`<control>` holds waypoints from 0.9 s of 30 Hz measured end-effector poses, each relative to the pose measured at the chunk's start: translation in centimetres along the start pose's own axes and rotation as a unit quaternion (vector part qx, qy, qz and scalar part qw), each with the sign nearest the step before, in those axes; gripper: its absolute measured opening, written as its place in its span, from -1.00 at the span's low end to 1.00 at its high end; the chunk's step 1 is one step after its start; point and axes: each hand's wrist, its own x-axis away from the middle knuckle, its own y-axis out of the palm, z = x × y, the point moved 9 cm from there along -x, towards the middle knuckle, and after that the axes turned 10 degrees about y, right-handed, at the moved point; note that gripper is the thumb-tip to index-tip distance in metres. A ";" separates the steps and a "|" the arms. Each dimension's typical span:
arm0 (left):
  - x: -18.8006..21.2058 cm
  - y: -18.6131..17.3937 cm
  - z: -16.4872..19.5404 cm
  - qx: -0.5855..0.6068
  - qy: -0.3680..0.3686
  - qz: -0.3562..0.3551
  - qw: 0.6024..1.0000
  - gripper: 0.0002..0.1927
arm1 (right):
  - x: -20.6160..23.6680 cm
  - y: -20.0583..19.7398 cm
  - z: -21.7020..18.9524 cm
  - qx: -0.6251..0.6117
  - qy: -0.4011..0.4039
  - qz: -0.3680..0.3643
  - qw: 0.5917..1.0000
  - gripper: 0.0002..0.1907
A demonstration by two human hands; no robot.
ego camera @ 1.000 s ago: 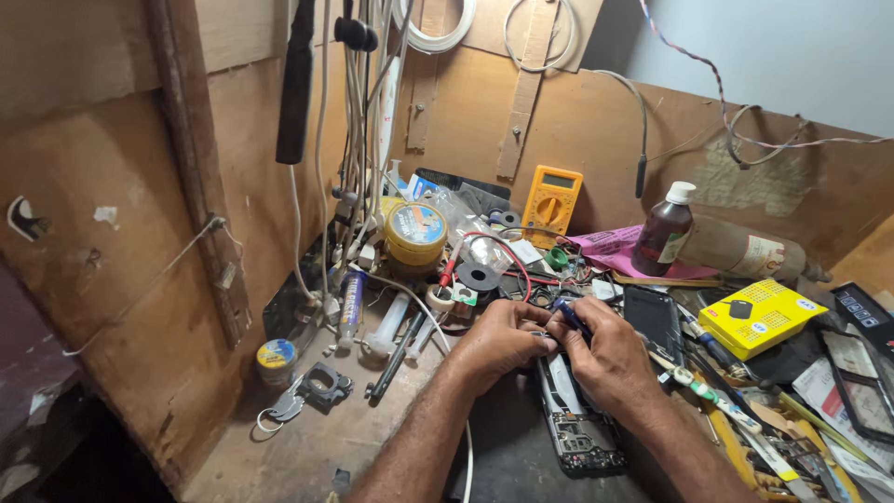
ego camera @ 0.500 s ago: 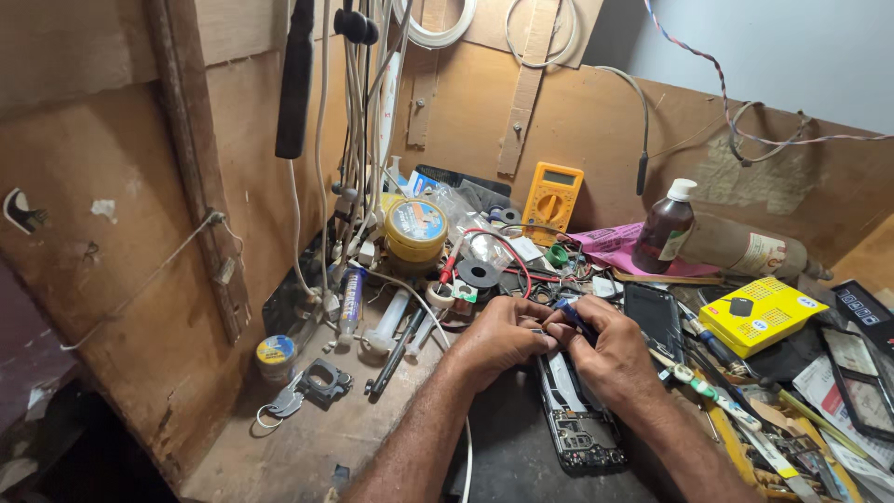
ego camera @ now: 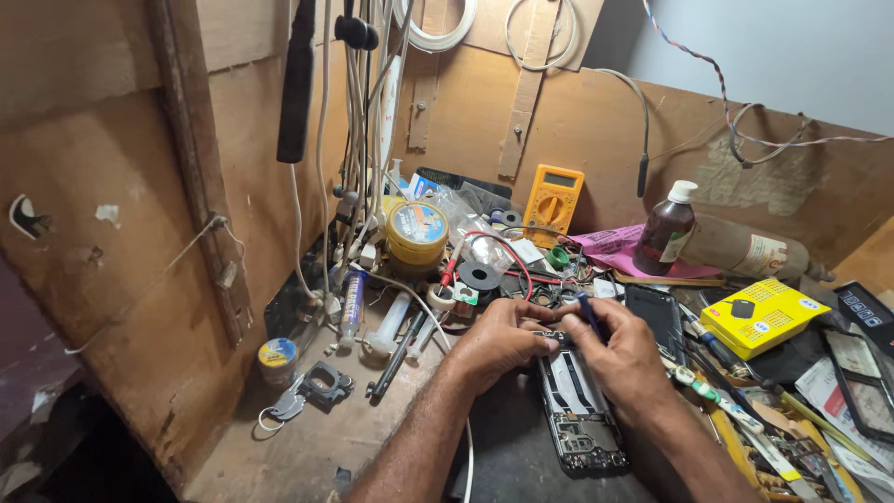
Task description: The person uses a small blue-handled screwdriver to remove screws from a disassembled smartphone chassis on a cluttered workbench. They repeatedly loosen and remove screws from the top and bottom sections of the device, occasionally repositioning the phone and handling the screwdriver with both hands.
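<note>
On our cluttered desk [ego camera: 307, 456], our left hand [ego camera: 498, 340] pinches the opened phone's [ego camera: 577, 410] top edge; our right hand [ego camera: 624, 349] grips a blue-handled tool [ego camera: 589, 314] above it.

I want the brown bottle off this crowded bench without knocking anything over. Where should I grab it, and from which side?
Probably by the neck just under the white cap, coming from above. The brown bottle stands upright, its cap is the highest clear part, and its base is hemmed in by the lying cylinder on its right and the pink sheet and wires in front.

Opened phone [ego camera: 579, 410] lies flat, back up; blue-handled tool [ego camera: 590, 318], perhaps screwdriver.
</note>
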 end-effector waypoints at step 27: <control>0.3 -0.6 0.4 -0.082 -0.054 0.034 0.995 -0.38 | 3.8 -3.1 -7.7 -0.013 -0.107 0.138 0.985 -0.68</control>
